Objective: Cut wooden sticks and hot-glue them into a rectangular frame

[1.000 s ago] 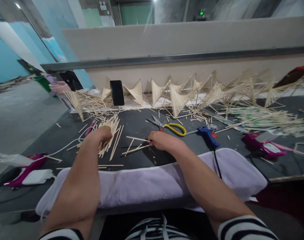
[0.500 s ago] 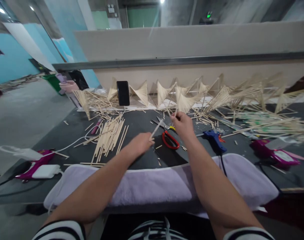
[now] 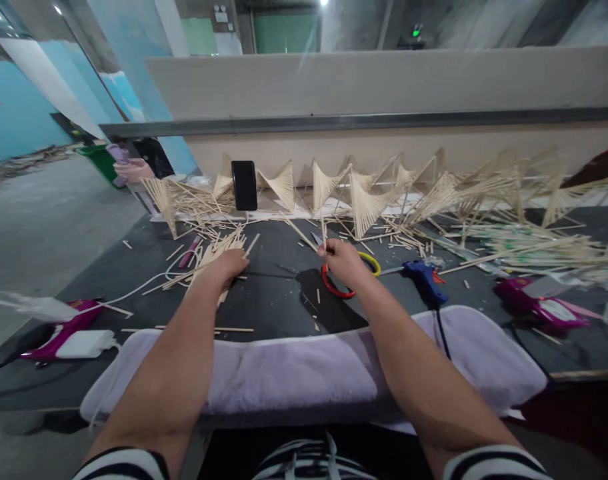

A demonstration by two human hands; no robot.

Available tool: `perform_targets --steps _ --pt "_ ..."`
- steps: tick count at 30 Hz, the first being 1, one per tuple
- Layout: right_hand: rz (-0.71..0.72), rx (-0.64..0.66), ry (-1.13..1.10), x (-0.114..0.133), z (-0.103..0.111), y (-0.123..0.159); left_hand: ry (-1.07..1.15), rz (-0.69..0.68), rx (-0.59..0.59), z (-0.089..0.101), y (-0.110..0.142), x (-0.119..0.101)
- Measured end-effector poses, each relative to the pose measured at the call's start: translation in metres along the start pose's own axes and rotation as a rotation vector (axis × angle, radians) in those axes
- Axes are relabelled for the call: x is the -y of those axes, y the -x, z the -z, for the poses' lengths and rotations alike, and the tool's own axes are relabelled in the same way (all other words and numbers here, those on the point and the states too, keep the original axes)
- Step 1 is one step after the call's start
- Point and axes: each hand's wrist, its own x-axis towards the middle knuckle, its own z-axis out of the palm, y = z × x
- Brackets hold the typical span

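My left hand (image 3: 228, 267) is over the pile of thin wooden sticks (image 3: 211, 257), its fingers closed around a short stick (image 3: 253, 245) that points up and to the right. My right hand (image 3: 345, 263) pinches the lower end of an upright wooden stick (image 3: 323, 230). A second, slanting stick (image 3: 301, 235) meets it at the fingertips; whether the two are joined I cannot tell. Beneath this hand lies a pair of scissors (image 3: 334, 285) with red and yellow handles, partly hidden by the hand. To its right rests a blue glue gun (image 3: 427, 280).
Fan-shaped stick structures (image 3: 369, 200) line the back board. A black phone (image 3: 245, 185) stands among them. Magenta power strips (image 3: 64, 330) with plugs and cables lie at both sides. Wrapped sticks (image 3: 529, 243) fill the right. A lilac cloth (image 3: 294, 377) covers the front edge.
My left hand has moved left from the middle of the table to the stick pile. My right hand has shifted left and slightly nearer, still pinching the stick, and now covers more of the scissors.
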Motion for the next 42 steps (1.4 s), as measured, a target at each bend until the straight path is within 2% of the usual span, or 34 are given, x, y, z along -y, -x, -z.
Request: perform_targets --steps 2,4,8,12,16,21,24,29,33,35,37,39,42 --pt "0.009 0.104 0.077 0.004 -0.004 0.002 -0.004 0.028 -0.003 0.004 -0.005 0.017" --pt "-0.002 0.198 0.149 0.008 -0.010 0.005 0.001 0.019 -0.007 0.005 -0.007 0.023" --pt "-0.025 0.330 0.263 0.018 -0.021 0.012 0.074 -0.027 -0.016 0.007 -0.002 0.014" --pt "-0.081 0.447 0.333 0.029 -0.026 0.016 0.124 -0.015 -0.002 0.011 0.003 0.004" --pt "-0.182 0.526 0.396 0.035 -0.023 0.016 0.156 -0.041 0.034 0.013 0.007 -0.001" --pt "-0.238 0.705 0.330 0.029 -0.011 0.015 0.212 -0.047 0.056 0.015 0.013 -0.009" --pt "-0.191 0.689 0.288 0.025 -0.005 0.016 0.336 -0.048 0.076 0.014 0.017 -0.013" --pt "-0.151 0.668 0.237 0.025 -0.005 0.019 0.835 -0.013 0.253 0.009 0.022 -0.014" --pt "-0.148 0.633 0.231 0.022 -0.005 0.019 1.066 -0.119 0.373 0.013 0.029 -0.014" --pt "-0.118 0.564 0.248 0.018 -0.005 0.017 1.110 -0.186 0.420 0.016 0.033 -0.015" --pt "-0.066 0.428 0.228 0.017 -0.006 0.016 1.131 -0.252 0.460 0.018 0.037 -0.019" --pt "-0.036 0.311 0.069 0.020 -0.009 0.016 1.145 -0.322 0.499 0.019 0.039 -0.024" --pt "-0.054 0.320 -0.450 0.030 -0.017 0.020 1.155 -0.421 0.570 0.016 0.043 -0.038"
